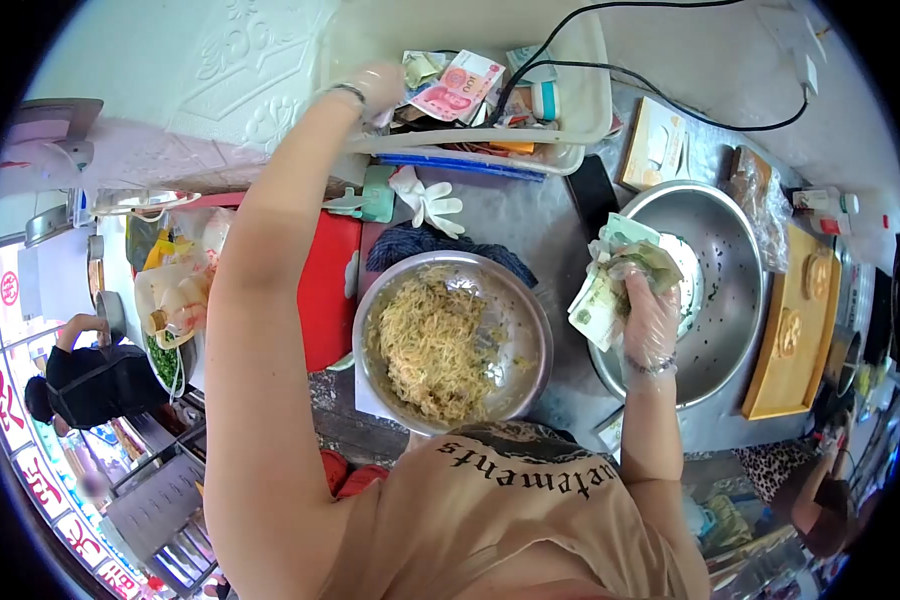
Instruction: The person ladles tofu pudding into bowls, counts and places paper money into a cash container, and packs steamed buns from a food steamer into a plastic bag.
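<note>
My right hand (650,315), in a clear plastic glove, is closed around a bundle of banknotes (598,300) over the left side of a large steel bowl (740,300). At the top, my left hand (375,88), gloved as well, reaches into a translucent plastic bin (595,90); its fingertips are hard to make out. Beside it in the bin lie a pink banknote (457,86) and other notes. Between my arms, a second steel bowl (535,345) holds a shredded food mixture (430,345).
A white glove (427,203), a dark cloth (450,248) and a black phone (592,190) lie below the bin. A wooden tray (805,300) is at the right. One person (105,385) stands far left, another (820,490) lower right. Black cables (670,75) cross the top.
</note>
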Available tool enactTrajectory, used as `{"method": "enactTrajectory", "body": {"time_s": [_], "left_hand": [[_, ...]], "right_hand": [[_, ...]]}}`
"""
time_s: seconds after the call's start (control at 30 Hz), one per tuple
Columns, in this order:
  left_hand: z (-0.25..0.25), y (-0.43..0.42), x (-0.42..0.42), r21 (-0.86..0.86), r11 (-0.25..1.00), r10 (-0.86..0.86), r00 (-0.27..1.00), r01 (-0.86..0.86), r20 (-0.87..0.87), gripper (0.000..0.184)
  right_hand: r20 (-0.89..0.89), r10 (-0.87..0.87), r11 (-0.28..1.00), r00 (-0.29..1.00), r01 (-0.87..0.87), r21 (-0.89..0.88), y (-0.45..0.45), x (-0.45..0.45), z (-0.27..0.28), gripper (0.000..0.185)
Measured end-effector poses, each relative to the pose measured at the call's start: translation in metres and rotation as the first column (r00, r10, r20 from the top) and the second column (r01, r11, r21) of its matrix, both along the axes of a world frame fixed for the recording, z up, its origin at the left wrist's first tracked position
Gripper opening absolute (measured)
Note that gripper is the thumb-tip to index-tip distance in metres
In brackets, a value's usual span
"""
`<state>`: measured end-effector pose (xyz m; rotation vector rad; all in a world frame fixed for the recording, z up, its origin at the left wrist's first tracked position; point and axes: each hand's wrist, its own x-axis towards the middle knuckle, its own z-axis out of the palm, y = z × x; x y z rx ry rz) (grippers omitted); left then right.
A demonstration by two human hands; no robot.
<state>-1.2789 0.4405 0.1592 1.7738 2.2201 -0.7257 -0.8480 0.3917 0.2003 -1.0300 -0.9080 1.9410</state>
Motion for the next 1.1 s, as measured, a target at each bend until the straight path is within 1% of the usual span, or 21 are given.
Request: {"method": "enactTrajectory", "body": {"time_s": [0.03, 0.07, 0.1, 0.13, 0.17, 0.2, 0.27, 0.3, 0.37, 0.4, 0.47, 0.5, 0.57, 0.6, 0.67, 0.8, 0.87, 0.9, 0.97, 1.03, 1.1], "left_hand": [[0.008, -0.005, -0.001, 0.153, 0.964, 0.165, 0.941, -0.217, 0.294, 0.023], [0.015, -0.009, -0.001, 0.230, 0.861, 0.253, 0.775, -0.453, 0.579, 0.024], [0.019, -0.015, 0.002, 0.233, 0.861, 0.253, 0.777, -0.453, 0.576, 0.024], [0.026, -0.023, 0.012, 0.143, 0.744, 0.284, 0.503, -0.653, 0.816, 0.023], [0.030, -0.031, 0.020, -0.016, 0.613, 0.242, 0.168, -0.790, 0.956, 0.023], [0.032, -0.036, 0.024, -0.014, 0.612, 0.241, 0.170, -0.790, 0.955, 0.023], [0.030, -0.042, 0.031, -0.044, 0.505, -0.018, -0.061, -0.862, 0.998, 0.023], [0.023, -0.041, 0.031, -0.043, 0.509, -0.021, -0.063, -0.860, 0.998, 0.023], [0.013, -0.038, 0.035, 0.155, 0.402, -0.219, 0.069, -0.902, 0.973, 0.034], [0.012, -0.036, 0.031, 0.154, 0.404, -0.224, 0.066, -0.902, 0.972, 0.034], [0.027, -0.035, 0.030, 0.186, 0.514, 0.169, 0.311, -0.838, 0.935, 0.043], [0.028, -0.033, 0.031, 0.189, 0.513, 0.163, 0.311, -0.838, 0.936, 0.043], [0.030, -0.028, 0.038, 0.593, 0.564, 0.253, 0.804, -0.575, 0.538, 0.047], [0.030, -0.025, 0.043, 0.594, 0.562, 0.253, 0.803, -0.576, 0.539, 0.047], [0.037, -0.022, 0.054, 0.488, 0.490, 0.417, 0.686, -0.722, 0.597, 0.052], [0.035, -0.018, 0.026, 0.398, 0.559, 0.364, 0.647, -0.727, 0.670, 0.051], [0.025, -0.014, 0.002, 0.285, 0.546, 0.111, 0.405, -0.788, 0.907, 0.052], [0.026, -0.016, 0.003, 0.288, 0.547, 0.107, 0.407, -0.786, 0.907, 0.052], [0.060, -0.043, 0.050, 0.181, 0.377, -0.259, 0.084, -0.908, 0.962, 0.039], [0.081, -0.081, 0.104, 0.174, 0.483, -0.343, -0.003, -0.858, 0.939, 0.020], [0.106, -0.116, 0.166, -0.099, 0.555, -0.393, -0.365, -0.826, 0.844, 0.011]], "right_hand": [[0.000, 0.001, 1.000, 1.000, -0.001, -0.001, 0.000, 0.001, -0.002, 0.023], [0.023, 0.025, 1.000, 0.999, -0.025, -0.002, -0.001, 0.002, -0.005, 0.023], [0.045, 0.050, 0.999, 0.998, -0.050, -0.003, -0.001, 0.002, -0.008, 0.023], [0.042, 0.052, 0.999, 0.998, -0.052, -0.002, -0.001, 0.003, -0.010, 0.023], [0.064, 0.048, 0.998, 0.997, -0.050, 0.032, -0.001, 0.003, -0.012, 0.023], [0.087, 0.042, 0.997, 0.995, -0.048, 0.067, -0.001, 0.002, -0.013, 0.023], [0.101, 0.029, 0.996, 0.995, -0.037, 0.079, -0.001, 0.000, -0.014, 0.023], [0.116, 0.015, 0.995, 0.993, -0.025, 0.091, 0.000, -0.001, -0.014, 0.023], [0.100, -0.006, 0.995, 0.995, -0.004, 0.103, 0.001, -0.007, -0.014, 0.023], [0.102, 0.004, 0.992, 0.995, -0.016, 0.121, 0.002, -0.010, -0.014, 0.024], [0.033, 0.000, 0.994, 0.999, -0.003, 0.106, 0.000, -0.019, -0.014, 0.024], [0.034, -0.001, 0.994, 0.999, -0.003, 0.112, -0.002, -0.022, -0.011, 0.024], [0.054, 0.009, 0.995, 0.999, -0.014, 0.097, -0.006, -0.026, -0.004, 0.024], [0.028, 0.015, 0.998, 0.999, -0.017, 0.069, -0.010, -0.028, 0.002, 0.023], [0.049, 0.021, 0.995, 0.999, -0.026, 0.092, -0.010, -0.024, -0.005, 0.023], [0.015, -0.064, 0.996, 0.998, 0.063, 0.060, -0.013, -0.020, -0.004, 0.026], [0.044, -0.054, 0.996, 0.998, 0.051, 0.074, -0.015, -0.016, 0.000, 0.027], [0.070, -0.045, 0.996, 0.997, 0.039, 0.086, -0.015, -0.013, 0.001, 0.029], [0.042, -0.053, 0.996, 0.998, 0.050, 0.077, -0.017, -0.013, 0.005, 0.030], [-0.125, -0.043, 0.991, 0.991, 0.058, 0.119, -0.026, -0.020, 0.027, 0.028], [-0.155, 0.023, 0.992, 0.988, -0.004, 0.124, -0.034, -0.026, 0.040, 0.023]]}}
